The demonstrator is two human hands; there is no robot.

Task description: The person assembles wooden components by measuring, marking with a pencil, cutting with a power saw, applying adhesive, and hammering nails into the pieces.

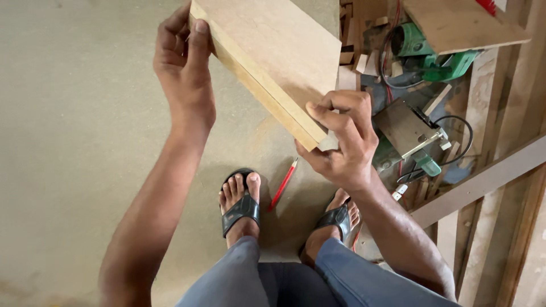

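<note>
I hold a thick, pale wooden board (272,45) tilted in the air above the floor, its layered edge facing me. My left hand (183,68) grips its far left corner, thumb on the edge. My right hand (343,139) grips the near right corner, fingers wrapped over the end. Below the board lies a red pencil (282,185) on the floor between my two feet in black sandals.
To the right lie green power tools (432,57) with black and red cables, a metal-based tool (406,132), wood offcuts and a plywood sheet (460,23). Long timber battens (483,179) run diagonally at the right. Dusty floor (74,142) spreads to the left.
</note>
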